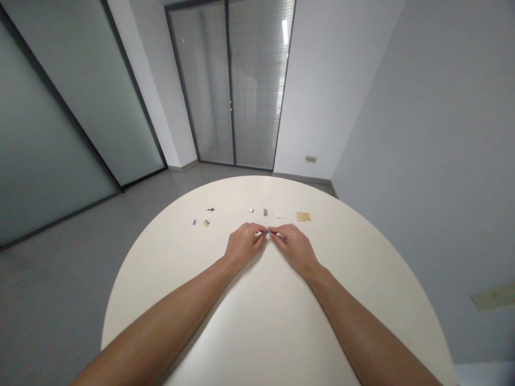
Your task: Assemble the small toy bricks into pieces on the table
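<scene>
My left hand [244, 241] and my right hand [293, 244] meet fingertip to fingertip over the middle of the white table. Pinched between both sets of fingertips is a tiny bluish-grey piece [268, 232], too small to name and mostly covered by the fingers. Just beyond the hands lie a small grey rectangular piece [265, 212] and a little cluster of shiny metal bits [251, 210]. A white slip [280, 215] and a yellowish flat piece [303, 216] lie past my right hand.
Left of the hands, the round table [173, 257] bears a dark small part [210, 209], a grey bit [194, 222] and a grey-and-yellow bit [206, 223]. Its curved far edge faces a glass partition [257, 107]. A grey wall [434, 161] stands on the right.
</scene>
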Available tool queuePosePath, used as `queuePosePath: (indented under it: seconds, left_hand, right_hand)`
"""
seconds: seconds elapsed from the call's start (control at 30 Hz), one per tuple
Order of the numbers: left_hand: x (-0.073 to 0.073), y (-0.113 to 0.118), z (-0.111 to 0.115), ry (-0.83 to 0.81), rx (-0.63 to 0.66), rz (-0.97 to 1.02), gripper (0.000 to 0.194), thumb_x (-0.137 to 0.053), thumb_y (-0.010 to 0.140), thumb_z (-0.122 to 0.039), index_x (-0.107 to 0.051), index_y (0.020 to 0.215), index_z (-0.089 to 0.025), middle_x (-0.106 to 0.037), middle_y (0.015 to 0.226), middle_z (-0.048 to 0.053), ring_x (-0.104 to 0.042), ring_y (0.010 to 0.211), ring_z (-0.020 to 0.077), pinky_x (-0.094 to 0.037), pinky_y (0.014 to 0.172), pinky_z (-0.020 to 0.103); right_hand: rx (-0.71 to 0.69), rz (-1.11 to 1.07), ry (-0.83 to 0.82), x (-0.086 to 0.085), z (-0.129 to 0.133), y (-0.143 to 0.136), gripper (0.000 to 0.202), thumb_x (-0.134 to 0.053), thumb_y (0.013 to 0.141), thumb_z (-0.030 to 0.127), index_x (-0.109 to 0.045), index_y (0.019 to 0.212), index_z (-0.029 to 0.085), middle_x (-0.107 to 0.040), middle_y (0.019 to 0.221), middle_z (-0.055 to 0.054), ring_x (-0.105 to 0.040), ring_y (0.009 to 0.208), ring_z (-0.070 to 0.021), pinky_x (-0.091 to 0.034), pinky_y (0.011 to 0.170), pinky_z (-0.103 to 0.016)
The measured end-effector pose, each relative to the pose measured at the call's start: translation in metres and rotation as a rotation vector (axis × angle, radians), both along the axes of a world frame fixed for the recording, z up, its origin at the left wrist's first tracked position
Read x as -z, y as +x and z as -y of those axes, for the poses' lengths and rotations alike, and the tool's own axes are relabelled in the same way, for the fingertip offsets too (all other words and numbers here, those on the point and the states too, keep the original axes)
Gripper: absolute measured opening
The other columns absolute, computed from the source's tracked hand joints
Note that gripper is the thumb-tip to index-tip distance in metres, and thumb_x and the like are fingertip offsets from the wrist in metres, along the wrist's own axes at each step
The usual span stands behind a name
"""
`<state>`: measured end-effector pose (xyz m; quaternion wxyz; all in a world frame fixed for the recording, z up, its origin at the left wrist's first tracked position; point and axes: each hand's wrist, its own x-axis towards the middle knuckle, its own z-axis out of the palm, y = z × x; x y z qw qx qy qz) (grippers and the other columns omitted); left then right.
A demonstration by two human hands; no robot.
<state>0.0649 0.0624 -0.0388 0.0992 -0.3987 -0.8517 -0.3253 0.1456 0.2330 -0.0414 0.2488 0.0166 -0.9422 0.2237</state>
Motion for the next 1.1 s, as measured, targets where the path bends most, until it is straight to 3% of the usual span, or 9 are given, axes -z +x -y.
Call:
queuePosePath:
  seconds: [0.33, 1.1]
  left_hand:
    - [-0.0014, 0.0001, 0.0012, -0.021, 0.019, 0.016, 0.016, -0.059, 0.093, -0.028, -0.07, 0.103, -0.026, -0.074, 0.102, 0.0, -0.064, 0.099, 0.0188, -0.05, 0.086, 0.031]
    - [-0.0017, 0.0015, 0.0009, -0.039, 0.078, 0.039, 0.021, -0.06, 0.092, -0.031, -0.071, 0.11, -0.028, -0.074, 0.106, 0.0, -0.065, 0.102, 0.0181, -0.051, 0.089, 0.03]
  right_hand:
    - [0.044, 0.001, -0.058, -0.0019, 0.0022, 0.0018, 0.017, -0.058, 0.094, 0.026, -0.071, 0.105, 0.026, -0.074, 0.103, -0.003, -0.064, 0.102, -0.0218, -0.051, 0.089, -0.038]
    - [0.072, 0.016, -0.095, 0.0024, 0.0008, 0.0001, 0.018, -0.056, 0.094, 0.024, -0.067, 0.107, 0.027, -0.071, 0.108, -0.004, -0.065, 0.103, -0.0208, -0.05, 0.093, -0.038]
